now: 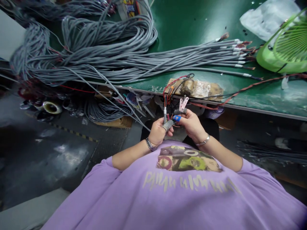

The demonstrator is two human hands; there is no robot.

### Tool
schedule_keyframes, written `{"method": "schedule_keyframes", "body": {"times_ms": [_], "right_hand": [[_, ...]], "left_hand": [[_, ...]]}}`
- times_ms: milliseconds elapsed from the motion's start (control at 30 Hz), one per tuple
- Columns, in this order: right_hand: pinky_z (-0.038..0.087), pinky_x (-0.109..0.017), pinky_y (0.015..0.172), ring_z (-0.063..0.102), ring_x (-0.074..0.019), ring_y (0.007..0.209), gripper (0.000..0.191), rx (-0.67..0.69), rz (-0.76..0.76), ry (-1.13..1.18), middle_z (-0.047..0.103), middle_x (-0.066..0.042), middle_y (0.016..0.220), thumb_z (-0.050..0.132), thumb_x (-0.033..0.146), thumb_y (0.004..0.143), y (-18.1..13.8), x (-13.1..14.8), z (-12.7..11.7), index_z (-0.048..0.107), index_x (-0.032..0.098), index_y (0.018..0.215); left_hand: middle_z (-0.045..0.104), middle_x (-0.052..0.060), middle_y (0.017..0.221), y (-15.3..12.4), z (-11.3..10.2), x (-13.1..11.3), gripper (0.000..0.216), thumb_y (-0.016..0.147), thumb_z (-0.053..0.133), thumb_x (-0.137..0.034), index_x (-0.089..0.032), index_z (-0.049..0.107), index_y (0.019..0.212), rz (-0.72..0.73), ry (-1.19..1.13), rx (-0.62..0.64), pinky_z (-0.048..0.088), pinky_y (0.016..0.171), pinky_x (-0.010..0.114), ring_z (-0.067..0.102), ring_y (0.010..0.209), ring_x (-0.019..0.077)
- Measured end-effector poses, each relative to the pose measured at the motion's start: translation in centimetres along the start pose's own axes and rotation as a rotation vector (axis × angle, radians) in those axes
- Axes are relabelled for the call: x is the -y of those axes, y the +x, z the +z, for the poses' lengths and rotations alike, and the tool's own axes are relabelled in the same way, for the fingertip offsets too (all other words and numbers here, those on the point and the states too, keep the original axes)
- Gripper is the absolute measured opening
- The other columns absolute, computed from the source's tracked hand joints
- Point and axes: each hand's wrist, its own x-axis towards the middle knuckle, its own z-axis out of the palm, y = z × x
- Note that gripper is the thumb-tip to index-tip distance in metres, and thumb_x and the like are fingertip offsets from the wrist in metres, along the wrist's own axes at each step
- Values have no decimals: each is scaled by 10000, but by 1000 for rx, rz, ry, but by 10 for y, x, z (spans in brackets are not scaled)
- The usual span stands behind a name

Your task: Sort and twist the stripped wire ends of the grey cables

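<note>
My left hand [158, 131] pinches the end of a grey cable [165, 115]; a white band circles the cable near its thin coloured wires. Grey wrapping covers its thumb. Close beside it, my right hand [192, 125] has its fingers pressed together at the thin wires [170, 117], with blue tape on one digit and grey wrapping on another. What exactly the right fingers hold is too small to make out. Just beyond the hands, a pink clip [183, 103] stands at the table edge, next to a taped block [196, 88] with red and black leads.
A large bundle of grey cables [100, 60] lies across the green table [182, 22], stripped ends to the right. A green fan [285, 48] and a plastic bag [268, 17] are at the right. Beneath the table are cable coils [105, 110] and a tape roll [51, 107].
</note>
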Motion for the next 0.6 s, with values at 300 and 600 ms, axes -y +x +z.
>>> {"method": "schedule_keyframes", "body": {"times_ms": [300, 600], "right_hand": [[501, -199, 556, 580, -78, 575, 325, -68, 109, 133, 651, 37, 679, 851, 334, 623, 8, 1, -20, 616, 197, 800], [500, -231, 549, 606, -122, 604, 536, 85, 209, 201, 680, -33, 721, 549, 717, 831, 24, 19, -17, 664, 193, 822]], "left_hand": [[591, -57, 523, -6, 3, -17, 452, 644, 779, -530, -169, 541, 778, -31, -58, -13, 379, 364, 178, 502, 362, 67], [594, -35, 521, -3, 16, -32, 425, 648, 789, -501, -146, 585, 759, -102, -80, 136, 385, 358, 175, 483, 352, 57]]}}
